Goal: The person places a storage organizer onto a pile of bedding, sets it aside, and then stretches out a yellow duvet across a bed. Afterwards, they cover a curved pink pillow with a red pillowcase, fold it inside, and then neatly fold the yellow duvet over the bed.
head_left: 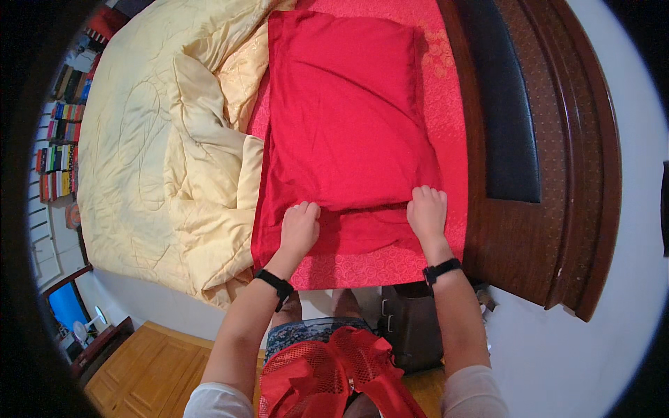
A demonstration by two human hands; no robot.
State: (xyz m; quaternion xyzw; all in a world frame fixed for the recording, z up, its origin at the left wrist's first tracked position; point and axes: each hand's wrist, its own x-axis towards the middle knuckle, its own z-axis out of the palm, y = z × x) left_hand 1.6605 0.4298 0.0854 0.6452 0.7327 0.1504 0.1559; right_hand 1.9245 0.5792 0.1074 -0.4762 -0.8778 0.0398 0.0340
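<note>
A large red pillow in a red pillowcase [348,111] lies across the bed, on a pinkish-red patterned sheet [355,270]. At its near edge my left hand [300,228] is closed on the pillowcase fabric, towards the left side. My right hand [427,212] grips the same edge near the right corner, its fingers curled into the cloth. Between my hands the pillowcase edge is folded, with a loose flap of red fabric below it. What lies beneath the fingers is hidden. Each wrist wears a black band.
A rumpled cream quilt [139,153] covers the bed's left part. The dark wooden headboard [505,237] with a black padded panel stands at right. Below the bed edge is a dark case [411,327]. Bookshelves [59,150] and a wooden surface [150,369] are at left.
</note>
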